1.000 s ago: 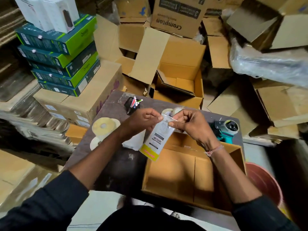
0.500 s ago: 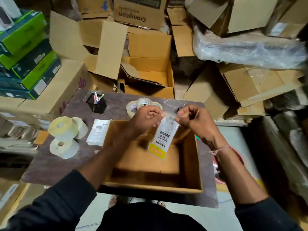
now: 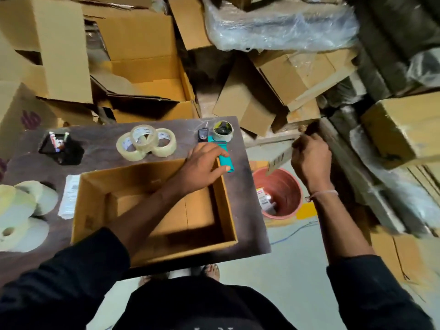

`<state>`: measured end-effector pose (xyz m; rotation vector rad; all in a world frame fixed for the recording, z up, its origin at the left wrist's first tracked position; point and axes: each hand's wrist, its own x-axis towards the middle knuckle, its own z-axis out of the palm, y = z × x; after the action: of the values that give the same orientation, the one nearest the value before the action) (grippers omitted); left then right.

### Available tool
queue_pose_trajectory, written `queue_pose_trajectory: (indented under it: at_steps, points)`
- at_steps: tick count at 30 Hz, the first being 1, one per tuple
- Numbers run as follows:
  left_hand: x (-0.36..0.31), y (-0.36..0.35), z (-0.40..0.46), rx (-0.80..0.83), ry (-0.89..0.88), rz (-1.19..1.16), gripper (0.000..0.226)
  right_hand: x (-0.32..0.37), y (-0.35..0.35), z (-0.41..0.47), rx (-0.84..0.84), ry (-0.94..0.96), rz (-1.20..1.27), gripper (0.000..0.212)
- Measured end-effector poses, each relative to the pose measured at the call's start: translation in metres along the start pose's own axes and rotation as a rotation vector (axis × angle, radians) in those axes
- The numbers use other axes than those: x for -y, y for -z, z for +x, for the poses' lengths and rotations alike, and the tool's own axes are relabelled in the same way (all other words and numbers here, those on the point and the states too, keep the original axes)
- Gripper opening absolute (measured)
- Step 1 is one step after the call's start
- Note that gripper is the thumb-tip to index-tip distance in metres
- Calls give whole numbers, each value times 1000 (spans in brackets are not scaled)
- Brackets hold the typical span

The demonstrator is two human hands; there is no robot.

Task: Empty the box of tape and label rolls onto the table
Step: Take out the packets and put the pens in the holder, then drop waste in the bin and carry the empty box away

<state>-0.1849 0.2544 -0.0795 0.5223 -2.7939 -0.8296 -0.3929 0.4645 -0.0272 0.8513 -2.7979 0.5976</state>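
The open cardboard box (image 3: 229, 206) stands on the dark table (image 3: 250, 217), and I see nothing inside it. Three clear tape rolls (image 3: 145, 145) lie behind it on the table. Pale label rolls (image 3: 20, 210) are stacked at the table's left end. My left hand (image 3: 202, 166) hovers over the box's far right corner with fingers apart, lying across the handle of a teal tape dispenser (image 3: 222, 145). My right hand (image 3: 309, 159) is off the table's right side, pinching a blurred plastic packet (image 3: 278, 160) above a red bucket (image 3: 289, 186).
A black pen holder (image 3: 58, 146) stands at the table's back left, and a printed paper slip (image 3: 70, 198) lies left of the box. Packets lie in the red bucket. Piled cardboard cartons (image 3: 140, 51) and plastic-wrapped bundles (image 3: 273, 22) crowd the back and right.
My hands have parted. The right hand carried the packet rightwards off the table to above the bucket. The left hand let go of it and moved to the box's far right corner.
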Motion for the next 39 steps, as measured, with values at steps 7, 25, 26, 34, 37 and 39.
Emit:
queue_pose_trajectory:
  at_steps: [7, 25, 26, 34, 37, 39]
  points:
    - [8, -18, -3, 31, -27, 89, 52, -57, -81, -31, 426, -279, -34, 26]
    - [16, 3, -6, 174, -56, 52, 72, 22, -82, -15, 536, -319, 626, 33]
    - [17, 8, -8, 186, -37, 43, 76, 37, -75, -13, 523, -295, 652, 29]
    - [50, 53, -42, 142, 136, 88, 54, 123, -58, -11, 483, -87, 758, 20]
    - [72, 72, -58, 155, 185, 125, 47, 148, -69, -13, 466, 15, 725, 18]
    - [87, 85, -68, 160, 223, 127, 44, 164, -78, -15, 463, 71, 700, 16]
